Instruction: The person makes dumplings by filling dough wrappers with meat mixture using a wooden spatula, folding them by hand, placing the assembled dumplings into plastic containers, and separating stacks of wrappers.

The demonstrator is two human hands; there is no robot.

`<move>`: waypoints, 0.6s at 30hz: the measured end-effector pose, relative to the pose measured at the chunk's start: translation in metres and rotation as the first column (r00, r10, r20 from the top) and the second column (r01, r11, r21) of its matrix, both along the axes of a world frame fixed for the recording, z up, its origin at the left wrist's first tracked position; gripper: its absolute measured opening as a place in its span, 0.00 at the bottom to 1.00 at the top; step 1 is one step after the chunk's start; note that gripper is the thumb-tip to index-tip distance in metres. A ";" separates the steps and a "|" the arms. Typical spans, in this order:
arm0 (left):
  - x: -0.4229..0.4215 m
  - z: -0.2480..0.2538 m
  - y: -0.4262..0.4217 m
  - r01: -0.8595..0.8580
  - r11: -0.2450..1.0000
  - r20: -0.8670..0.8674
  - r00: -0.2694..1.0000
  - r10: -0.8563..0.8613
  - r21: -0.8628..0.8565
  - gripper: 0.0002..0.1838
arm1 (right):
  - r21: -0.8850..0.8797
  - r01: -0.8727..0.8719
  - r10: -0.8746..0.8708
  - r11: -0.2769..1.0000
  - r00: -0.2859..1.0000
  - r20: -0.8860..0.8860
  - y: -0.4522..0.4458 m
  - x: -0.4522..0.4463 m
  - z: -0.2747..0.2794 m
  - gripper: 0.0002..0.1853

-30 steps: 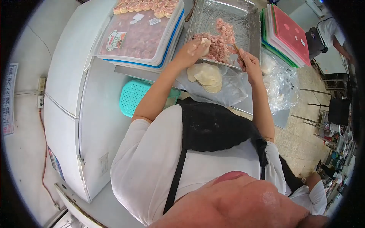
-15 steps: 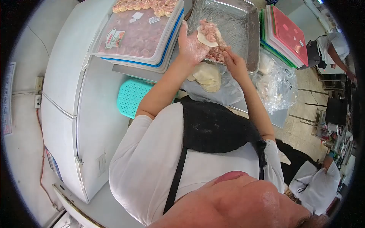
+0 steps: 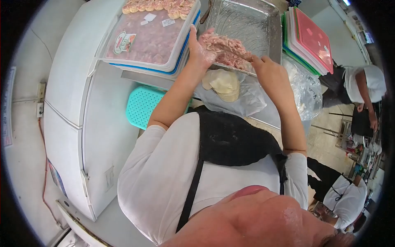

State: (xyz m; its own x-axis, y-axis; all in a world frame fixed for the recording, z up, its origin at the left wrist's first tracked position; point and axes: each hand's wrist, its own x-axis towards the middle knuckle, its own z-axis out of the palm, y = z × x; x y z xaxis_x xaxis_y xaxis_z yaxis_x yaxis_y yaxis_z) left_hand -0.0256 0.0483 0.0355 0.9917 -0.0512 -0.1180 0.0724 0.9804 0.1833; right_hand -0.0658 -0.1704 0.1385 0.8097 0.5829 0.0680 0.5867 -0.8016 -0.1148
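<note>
My left hand (image 3: 200,51) is cupped at the near left corner of a metal tray (image 3: 275,24), thumb up, around a dumpling wrapper mostly hidden by meat. Minced meat (image 3: 234,59) lies heaped along the tray's near edge. My right hand (image 3: 269,72) closes on a thin, flat, meat-smeared spatula (image 3: 236,52), whose far end reaches into the meat by my left palm. Below the tray, a stack of pale round dumpling wrappers (image 3: 224,84) rests on a clear plastic bag (image 3: 252,99).
Lidded plastic boxes (image 3: 144,45) are stacked at the left, with formed dumplings (image 3: 158,5) on top. Several coloured lids (image 3: 310,39) stand at the right above a clear plastic bag (image 3: 306,96). A turquoise stool (image 3: 144,106) sits low left. Two other people are at the right.
The wrapper in my left hand has dropped lower towards the meat and is now largely covered. My right hand has moved right and turned, with the spatula stretched leftwards across the meat.
</note>
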 end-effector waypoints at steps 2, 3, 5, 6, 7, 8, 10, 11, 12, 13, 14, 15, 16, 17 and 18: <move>0.005 0.001 -0.007 0.029 0.999 0.046 0.998 -0.031 0.034 0.37 | 0.090 -0.018 0.016 0.996 1.000 0.023 -0.002 -0.001 -0.009 0.14; 0.006 0.006 -0.012 0.042 0.998 0.069 0.997 -0.046 0.050 0.37 | 0.138 -0.040 0.035 0.990 0.999 0.034 -0.003 0.009 -0.036 0.14; 0.003 0.013 -0.012 0.012 0.999 0.060 0.998 -0.009 -0.044 0.32 | 0.280 -0.147 0.136 0.949 0.989 0.057 -0.015 0.027 -0.049 0.13; 0.001 0.017 -0.011 -0.012 0.996 0.057 0.998 0.017 -0.089 0.30 | 0.372 -0.229 0.217 0.899 0.973 0.075 -0.028 0.038 -0.047 0.13; -0.004 0.025 -0.014 -0.061 0.994 0.106 0.993 0.051 0.096 0.29 | 0.463 -0.301 0.289 0.834 0.952 0.099 -0.038 0.046 -0.046 0.14; -0.010 0.033 -0.017 -0.114 0.954 0.159 0.985 0.071 0.276 0.29 | 0.530 -0.151 0.215 0.835 0.975 -0.061 -0.046 0.050 -0.044 0.15; -0.015 0.039 -0.020 -0.207 0.737 0.277 0.960 0.028 0.644 0.32 | 0.571 0.173 0.081 0.802 0.916 -0.392 -0.061 0.054 -0.039 0.18; -0.018 0.039 -0.016 -0.248 0.546 0.323 0.946 -0.043 0.800 0.35 | 0.561 0.234 0.117 0.794 0.847 -0.519 -0.065 0.054 -0.038 0.19; -0.020 0.041 -0.016 -0.294 0.321 0.347 0.930 -0.122 0.900 0.38 | 0.542 0.292 0.155 0.788 0.759 -0.633 -0.067 0.055 -0.035 0.20; -0.021 0.043 -0.020 -0.330 0.175 0.356 0.922 -0.148 0.928 0.38 | 0.513 0.342 0.193 0.787 0.653 -0.732 -0.069 0.056 -0.033 0.21; -0.023 0.046 -0.023 -0.361 0.023 0.360 0.917 -0.174 0.932 0.38 | 0.527 0.307 0.227 0.792 0.654 -0.722 -0.073 0.056 -0.029 0.20; -0.025 0.051 -0.027 -0.384 -0.129 0.356 0.913 -0.200 0.914 0.38 | 0.542 0.271 0.262 0.796 0.652 -0.711 -0.077 0.054 -0.026 0.20; -0.028 0.056 -0.030 -0.351 -0.059 0.328 0.913 -0.240 0.934 0.35 | 0.556 0.236 0.296 0.797 0.649 -0.700 -0.080 0.054 -0.024 0.19; -0.031 0.063 -0.034 -0.314 0.011 0.304 0.910 -0.284 0.949 0.31 | 0.592 0.151 0.326 0.792 0.715 -0.618 -0.082 0.053 -0.027 0.19; -0.033 0.066 -0.037 -0.270 0.079 0.280 0.902 -0.329 0.960 0.28 | 0.618 0.064 0.354 0.783 0.771 -0.529 -0.082 0.052 -0.033 0.18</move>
